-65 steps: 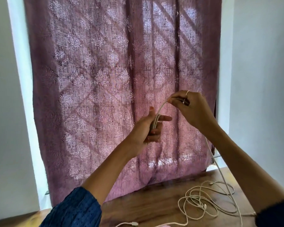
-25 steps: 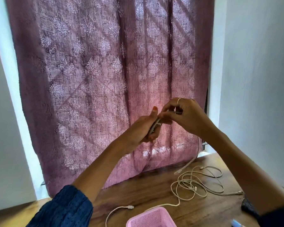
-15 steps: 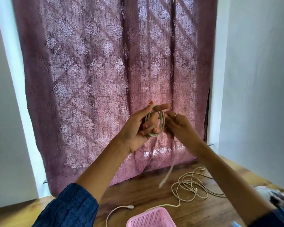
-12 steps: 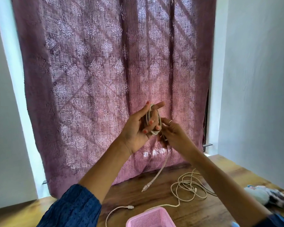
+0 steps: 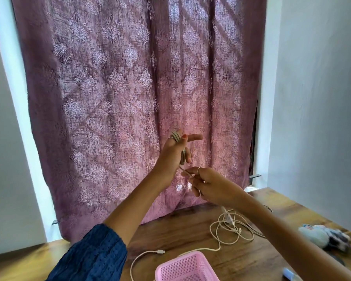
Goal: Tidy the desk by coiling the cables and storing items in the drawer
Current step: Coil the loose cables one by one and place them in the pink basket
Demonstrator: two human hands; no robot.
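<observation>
The pink basket (image 5: pixel 185 267) is cut off by the bottom edge.

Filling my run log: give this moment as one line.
left hand holds coiled cable | right hand pinches its free end | loose cable on desk | stage: coiling

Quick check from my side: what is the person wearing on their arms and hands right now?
Both forearms are bare. The left arm has a dark blue dotted-texture sleeve pushed up near the elbow. The left hand shows red nail polish on its fingers. The right hand wears a thin silver ring on one finger. No gloves, watch or bracelets are visible.
</observation>
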